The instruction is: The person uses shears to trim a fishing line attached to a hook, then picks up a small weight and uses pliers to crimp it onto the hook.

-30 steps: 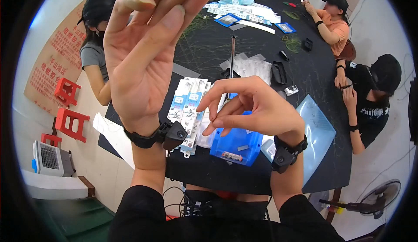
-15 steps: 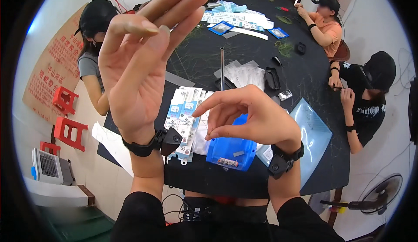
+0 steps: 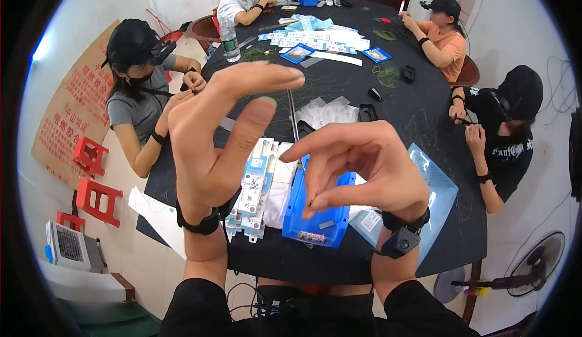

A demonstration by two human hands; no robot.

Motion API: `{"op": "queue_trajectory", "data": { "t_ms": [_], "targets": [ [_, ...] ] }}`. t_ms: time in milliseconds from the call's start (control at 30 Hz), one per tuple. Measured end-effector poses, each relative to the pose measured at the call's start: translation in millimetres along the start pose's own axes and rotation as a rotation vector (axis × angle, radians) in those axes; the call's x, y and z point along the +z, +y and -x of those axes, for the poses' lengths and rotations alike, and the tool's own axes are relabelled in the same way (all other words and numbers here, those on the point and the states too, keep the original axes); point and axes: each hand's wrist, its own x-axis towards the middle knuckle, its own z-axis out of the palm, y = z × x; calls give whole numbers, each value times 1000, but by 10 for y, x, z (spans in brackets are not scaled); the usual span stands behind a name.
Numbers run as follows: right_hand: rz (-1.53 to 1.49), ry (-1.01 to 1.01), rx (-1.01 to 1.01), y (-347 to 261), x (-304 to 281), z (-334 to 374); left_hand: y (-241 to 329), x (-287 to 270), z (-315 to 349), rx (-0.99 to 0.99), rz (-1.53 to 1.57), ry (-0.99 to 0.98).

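My left hand (image 3: 209, 134) is raised over the near left part of the table, open, thumb and fingers apart, with nothing visible between them. My right hand (image 3: 379, 167) hovers over a blue plastic box (image 3: 293, 219), its thumb pressed to the curled fingers. A tiny dark bit (image 3: 312, 203) shows at this pinch, too small to name. A small grey piece (image 3: 327, 224) lies in the box. Left of the box are printed white and blue packages (image 3: 253, 200). A thin upright metal rod (image 3: 293, 116) stands behind the hands.
Clear plastic bags (image 3: 327, 111) and black trays (image 3: 367, 113) lie beyond the box. To the right is a translucent blue folder (image 3: 439, 191). A water bottle (image 3: 229, 40) stands at the far left. Several co-workers sit around the black table (image 3: 424, 113). Red stools (image 3: 100, 202) stand on the left.
My left hand has come down and turned, its fingers now bent forward rather than pointing up. My right hand has shifted slightly right and down, still pinched. The head view has tilted up a little.
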Motion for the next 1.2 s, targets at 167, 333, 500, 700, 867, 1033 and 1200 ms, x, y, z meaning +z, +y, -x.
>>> {"op": "queue_trajectory", "data": {
  "t_ms": [167, 333, 500, 700, 867, 1033, 1200],
  "targets": [
    [95, 134, -26, -36, -71, 75, 53, 16, -9, -124, -97, -115],
    [119, 222, -51, -61, -181, 143, 104, -20, -20, -254, 6, -277],
    [121, 285, -92, -47, -245, 164, 61, -34, 12, -351, 544, -279],
    [133, 373, -76, 1, -182, 83, 130, 124, 16, -337, 1092, -202],
    [51, 445, -89, 74, -110, -9, 139, 381, 8, -204, 785, 53],
    [49, 431, -50, 67, -116, 14, 113, 373, 5, -23, 229, -38],
    [14, 403, -3, 38, -177, 45, 121, 379, -8, 77, -97, -49]
  ]
}}
